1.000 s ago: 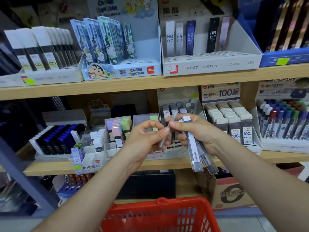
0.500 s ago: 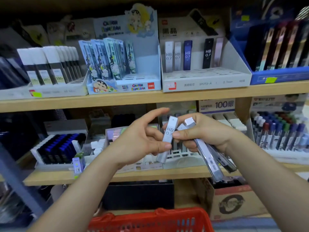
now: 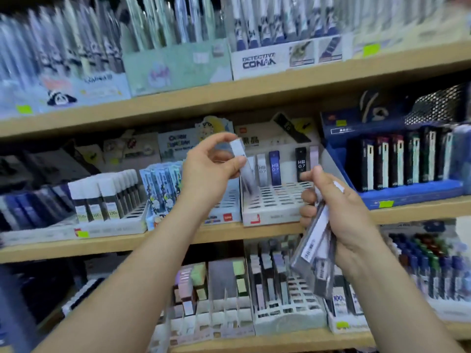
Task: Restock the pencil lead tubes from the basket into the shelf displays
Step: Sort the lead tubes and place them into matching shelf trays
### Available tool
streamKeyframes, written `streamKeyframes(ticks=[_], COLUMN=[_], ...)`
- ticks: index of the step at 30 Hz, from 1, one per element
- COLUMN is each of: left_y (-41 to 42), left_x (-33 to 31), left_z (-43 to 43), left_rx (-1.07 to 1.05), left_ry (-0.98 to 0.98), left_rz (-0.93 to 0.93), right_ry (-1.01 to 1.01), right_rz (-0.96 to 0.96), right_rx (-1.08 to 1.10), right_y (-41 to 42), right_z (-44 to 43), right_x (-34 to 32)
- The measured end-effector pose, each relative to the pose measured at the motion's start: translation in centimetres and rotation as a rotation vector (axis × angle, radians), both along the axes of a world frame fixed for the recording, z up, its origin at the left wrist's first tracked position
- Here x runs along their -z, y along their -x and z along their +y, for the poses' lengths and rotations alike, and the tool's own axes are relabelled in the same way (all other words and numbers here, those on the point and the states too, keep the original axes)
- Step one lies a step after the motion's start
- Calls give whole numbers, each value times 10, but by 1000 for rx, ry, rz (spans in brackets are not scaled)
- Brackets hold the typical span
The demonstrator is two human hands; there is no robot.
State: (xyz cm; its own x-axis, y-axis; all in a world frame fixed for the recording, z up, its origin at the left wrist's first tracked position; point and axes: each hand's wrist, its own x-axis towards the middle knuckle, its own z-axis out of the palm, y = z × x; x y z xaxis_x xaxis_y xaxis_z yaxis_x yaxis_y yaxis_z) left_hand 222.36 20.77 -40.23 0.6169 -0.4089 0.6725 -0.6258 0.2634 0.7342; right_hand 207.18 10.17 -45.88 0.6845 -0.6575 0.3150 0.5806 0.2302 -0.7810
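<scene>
Wooden shelving [image 3: 254, 96] fills your view: three boards stocked with stationery boxes. On the middle board sits the white slotted display tray [image 3: 274, 202], with its grid of slots showing in front. A few lead tubes stand along its back row, among them a blue tube [image 3: 274, 168] and a black tube [image 3: 301, 165], both marked HB 0.7.

Your right hand [image 3: 341, 212] hangs just in front of the tray's right front corner, fingers curled round a bundle of lead tubes [image 3: 314, 247]. These are slim, flat-sided, clear grey cases with white label strips, and they point down and leftward below the tray.

Your left hand [image 3: 204, 174] is raised before the tray's left edge, thumb and fingers pinching a single lead tube [image 3: 242, 161] near its pale cap. That tube is tilted, with its lower end blurred just above the tray's back-left slots. Whether it touches the tray cannot be told.
</scene>
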Motion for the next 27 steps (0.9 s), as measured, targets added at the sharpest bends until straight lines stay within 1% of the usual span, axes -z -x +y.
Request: streamKeyframes(ticks=[3, 5, 9, 14, 21, 27], left_y=[-15, -21, -26, -24, -23, -31], left_x=[-3, 0, 1, -1, -1, 4], left_z=[-20, -25, -24, -25, -26, -32], left_rx=[-72, -93, -95, -75, -98, -291], left_ry=[-98, -145, -130, -152, -228, -305], left_rz=[-41, -37, -16, -23, -123, -339], right_ry=[-82, -108, -141, -137, -132, -132], right_rz=[-62, -89, -110, -78, -77, -76], right_rx=[48, 56, 44, 37, 33, 68], right_y=[2, 3, 3, 0, -3, -6], right_z=[0, 0, -1, 0, 2, 4], right_x=[-4, -5, -3, 2, 3, 3])
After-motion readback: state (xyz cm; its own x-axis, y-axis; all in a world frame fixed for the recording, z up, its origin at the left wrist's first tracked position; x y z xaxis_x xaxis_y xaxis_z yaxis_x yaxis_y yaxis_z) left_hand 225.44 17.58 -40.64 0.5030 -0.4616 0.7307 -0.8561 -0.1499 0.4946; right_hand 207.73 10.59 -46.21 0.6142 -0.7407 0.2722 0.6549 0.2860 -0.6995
